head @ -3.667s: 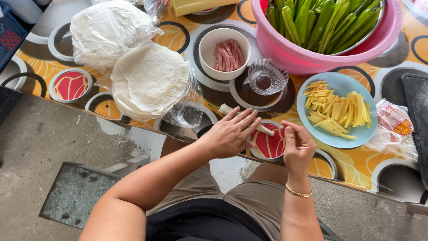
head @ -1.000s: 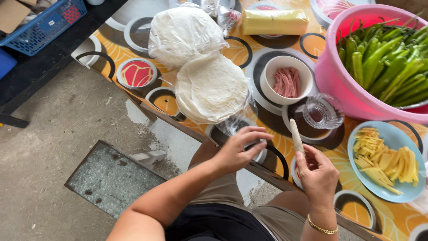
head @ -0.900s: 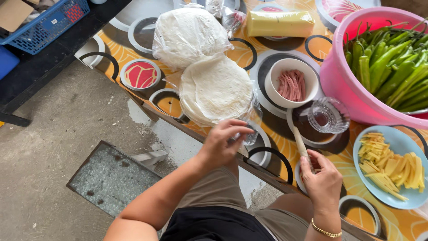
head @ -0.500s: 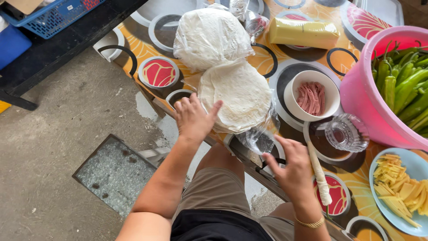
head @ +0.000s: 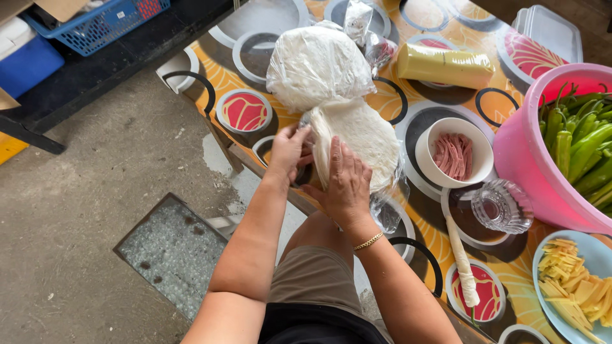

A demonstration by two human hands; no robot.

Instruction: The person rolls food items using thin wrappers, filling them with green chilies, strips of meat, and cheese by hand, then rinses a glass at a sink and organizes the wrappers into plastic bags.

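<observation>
the worktop [head: 357, 255] runs slantwise, its near edge just under the wrists, with bare floor [head: 95, 210] beyond it. the wrapper stack [head: 357, 137], in loose clear plastic, lies at that edge and serves as landmark. right of it a pink tub [head: 529, 165] of green chillies, a white bowl [head: 454, 153] of meat strips and a glass cup [head: 500, 207] stand close; a bagged stack [head: 319, 64] touches it on the far side. a finished roll [head: 462, 261] lies below right. the left hand [head: 290, 150] pinches the stack's left rim; the right hand [head: 347, 181] lies flat and open on its near face. judging by this, peeling one sheet slowly from the rim avoids tears. open room lies toward the body only.
</observation>
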